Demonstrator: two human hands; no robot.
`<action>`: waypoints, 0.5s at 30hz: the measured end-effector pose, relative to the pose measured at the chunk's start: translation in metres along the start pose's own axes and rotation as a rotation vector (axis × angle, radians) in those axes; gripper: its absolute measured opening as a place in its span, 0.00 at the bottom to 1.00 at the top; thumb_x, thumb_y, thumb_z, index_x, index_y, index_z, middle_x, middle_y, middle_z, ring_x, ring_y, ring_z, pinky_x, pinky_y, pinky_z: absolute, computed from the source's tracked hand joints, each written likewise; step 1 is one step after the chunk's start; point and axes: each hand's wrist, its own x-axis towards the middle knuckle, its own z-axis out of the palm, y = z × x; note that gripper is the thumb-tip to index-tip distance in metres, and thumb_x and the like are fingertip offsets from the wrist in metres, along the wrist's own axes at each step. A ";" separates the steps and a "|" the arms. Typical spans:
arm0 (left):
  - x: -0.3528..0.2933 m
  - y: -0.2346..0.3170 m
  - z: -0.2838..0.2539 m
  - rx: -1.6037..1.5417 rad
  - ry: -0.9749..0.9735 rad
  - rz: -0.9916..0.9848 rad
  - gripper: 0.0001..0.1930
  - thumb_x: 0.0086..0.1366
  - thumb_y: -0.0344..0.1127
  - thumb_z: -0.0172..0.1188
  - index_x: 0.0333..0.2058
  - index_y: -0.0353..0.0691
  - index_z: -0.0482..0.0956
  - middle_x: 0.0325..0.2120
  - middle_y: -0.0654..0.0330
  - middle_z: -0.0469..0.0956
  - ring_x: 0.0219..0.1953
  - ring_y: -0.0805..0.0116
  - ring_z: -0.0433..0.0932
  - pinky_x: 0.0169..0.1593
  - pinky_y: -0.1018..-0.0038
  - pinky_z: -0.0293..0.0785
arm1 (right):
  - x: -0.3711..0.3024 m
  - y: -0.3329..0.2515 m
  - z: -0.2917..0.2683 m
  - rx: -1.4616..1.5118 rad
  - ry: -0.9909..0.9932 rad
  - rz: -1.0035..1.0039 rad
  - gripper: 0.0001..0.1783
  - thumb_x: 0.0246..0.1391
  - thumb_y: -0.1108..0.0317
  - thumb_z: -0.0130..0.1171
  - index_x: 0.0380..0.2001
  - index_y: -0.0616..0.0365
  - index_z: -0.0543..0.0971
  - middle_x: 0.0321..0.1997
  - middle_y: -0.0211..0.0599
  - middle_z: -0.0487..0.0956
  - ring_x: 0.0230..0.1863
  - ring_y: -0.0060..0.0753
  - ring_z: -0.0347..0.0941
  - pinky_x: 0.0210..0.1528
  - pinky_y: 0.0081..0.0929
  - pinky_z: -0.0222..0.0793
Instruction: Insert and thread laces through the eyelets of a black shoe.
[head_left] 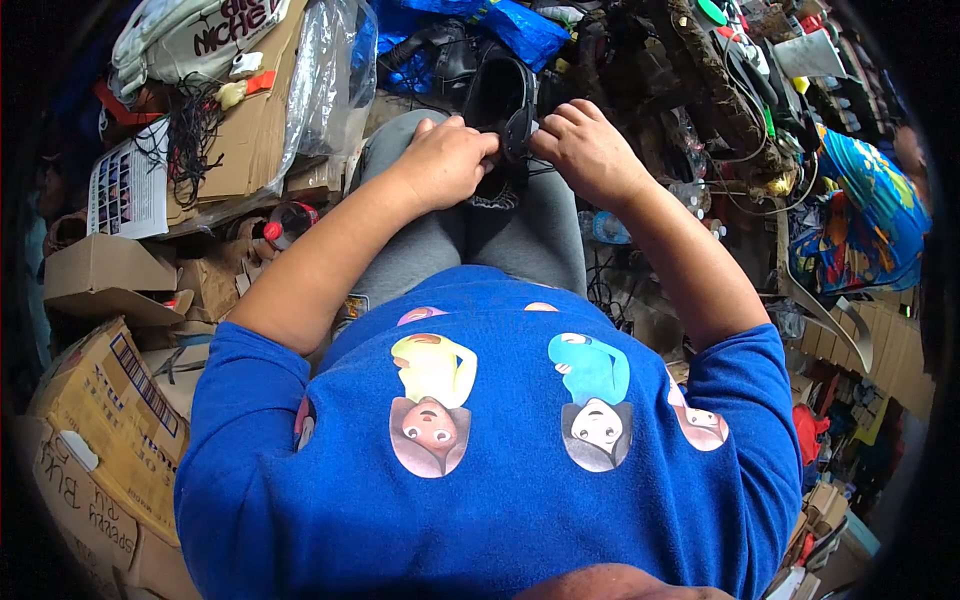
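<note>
A black shoe (pixel 497 98) is held over the lap, far from the body, gripped by both the left hand (pixel 445 160) and the right hand (pixel 585 148). Cardboard boxes (pixel 100 400) are stacked at the left.

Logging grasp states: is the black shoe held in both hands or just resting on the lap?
Held in both: left hand and right hand grip the black shoe above the knees.

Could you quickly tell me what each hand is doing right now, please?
Left hand: closed, gripping the black shoe.
Right hand: closed, pinching the same shoe's edge.
</note>
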 end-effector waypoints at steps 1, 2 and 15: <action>-0.002 -0.002 -0.001 -0.005 0.008 0.019 0.06 0.56 0.33 0.55 0.34 0.45 0.75 0.32 0.58 0.77 0.43 0.55 0.71 0.46 0.56 0.63 | -0.001 0.002 0.001 0.000 0.000 0.000 0.08 0.47 0.68 0.51 0.32 0.49 0.75 0.33 0.32 0.74 0.44 0.33 0.70 0.52 0.33 0.61; -0.003 -0.003 -0.002 -0.004 0.008 0.019 0.06 0.56 0.33 0.55 0.34 0.45 0.75 0.32 0.58 0.77 0.43 0.55 0.71 0.46 0.56 0.63 | -0.001 0.005 0.002 -0.012 -0.011 -0.008 0.07 0.47 0.68 0.51 0.32 0.50 0.75 0.33 0.32 0.74 0.44 0.33 0.70 0.52 0.33 0.61; 0.001 -0.001 0.009 0.070 0.042 0.050 0.10 0.55 0.28 0.51 0.37 0.45 0.75 0.28 0.58 0.77 0.40 0.57 0.73 0.44 0.58 0.63 | 0.000 0.004 0.016 0.099 -0.073 -0.062 0.07 0.45 0.71 0.52 0.31 0.49 0.72 0.26 0.30 0.73 0.38 0.36 0.72 0.57 0.39 0.58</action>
